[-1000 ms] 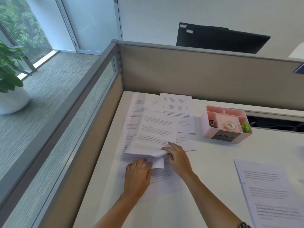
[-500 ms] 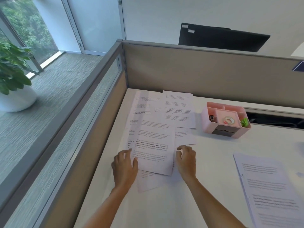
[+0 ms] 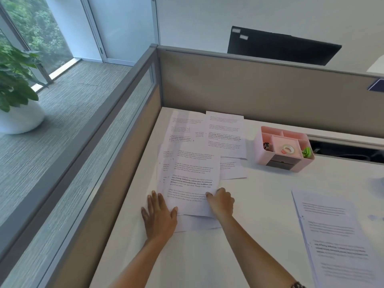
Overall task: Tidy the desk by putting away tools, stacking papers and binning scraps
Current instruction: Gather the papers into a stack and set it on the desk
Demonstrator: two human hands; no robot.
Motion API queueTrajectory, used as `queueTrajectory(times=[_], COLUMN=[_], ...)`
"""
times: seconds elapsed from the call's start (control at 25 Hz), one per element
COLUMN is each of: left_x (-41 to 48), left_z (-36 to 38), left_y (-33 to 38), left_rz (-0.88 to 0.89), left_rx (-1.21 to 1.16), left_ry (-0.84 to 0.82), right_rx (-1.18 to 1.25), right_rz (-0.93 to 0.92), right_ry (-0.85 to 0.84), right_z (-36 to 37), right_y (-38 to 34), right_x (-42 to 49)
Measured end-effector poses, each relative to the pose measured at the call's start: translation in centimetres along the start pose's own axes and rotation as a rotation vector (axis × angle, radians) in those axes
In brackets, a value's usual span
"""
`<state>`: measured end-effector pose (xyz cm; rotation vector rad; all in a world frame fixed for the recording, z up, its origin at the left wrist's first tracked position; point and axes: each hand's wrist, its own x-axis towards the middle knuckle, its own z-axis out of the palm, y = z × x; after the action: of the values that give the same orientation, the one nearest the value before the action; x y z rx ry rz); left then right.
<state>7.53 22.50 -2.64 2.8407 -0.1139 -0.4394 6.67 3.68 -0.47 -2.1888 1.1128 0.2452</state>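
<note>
Top sheet (image 3: 192,179): white printed page, rectangular, lying flat on the loose pile at the desk's left side; long axis runs away from the person, near end towards the body, text lines crossing it, some in bold.
Loose papers (image 3: 225,133): more printed sheets fanned out beyond and beside the top sheet, overlapping at differing angles, reaching nearly to the back partition.
Left hand (image 3: 159,215): flat, palm down, fingers spread; thumb touching the top sheet's near-left edge, the rest resting on lower sheets and desk.
Right hand (image 3: 222,201): fingers curled at the top sheet's near-right edge; whether they pinch the paper or only press it, cannot tell.
Second stack (image 3: 334,235): printed sheets near the right edge of view, well apart from the pile, tilted, blurred.
Organiser (image 3: 268,155): pink plastic tray with compartments, right of the pile; holds a tape roll (image 3: 288,149), a green item (image 3: 307,152) and small dark clips.
Desk (image 3: 259,196): smooth white top, corner position.
Partitions (image 3: 249,88): beige fabric panels with grey metal frames on the back and left sides.
Room: grey ribbed carpet, potted plant (image 3: 14,84) in a white round pot, glass wall with greenery outside, dark monitor (image 3: 282,47) behind the partition.
</note>
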Motion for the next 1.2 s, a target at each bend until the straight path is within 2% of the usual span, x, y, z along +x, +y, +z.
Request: queueTrajectory(times=[0.4,0.64,0.92,1.12,1.2], left_x=[-5.9,-8.1,-8.5,-9.5,-10.0], left_z=[2.2,2.2,2.1,3.2,3.7], left_y=[0.3,2.2,3.7,4.6,4.9], left_rz=[0.012,-0.025,-0.024,0.031,0.054], left_rx=[-0.067,-0.087,-0.050,0.007,0.019], left_ry=[0.116,0.063,-0.019,-0.069,-0.070], right_rx=[0.383,0.473,0.513,0.527,0.523], right_rz=[0.046,0.024,0.099,0.132,0.076], right_ry=[-0.151,-0.221,-0.379,-0.279,-0.219], right_z=[-1.7,-3.1,-6.2,-6.6,-7.1], right_y=[3.4,8.1,12.1,14.2,14.1], right_x=[-2.5,-2.8,-2.5,-0.9,-0.9])
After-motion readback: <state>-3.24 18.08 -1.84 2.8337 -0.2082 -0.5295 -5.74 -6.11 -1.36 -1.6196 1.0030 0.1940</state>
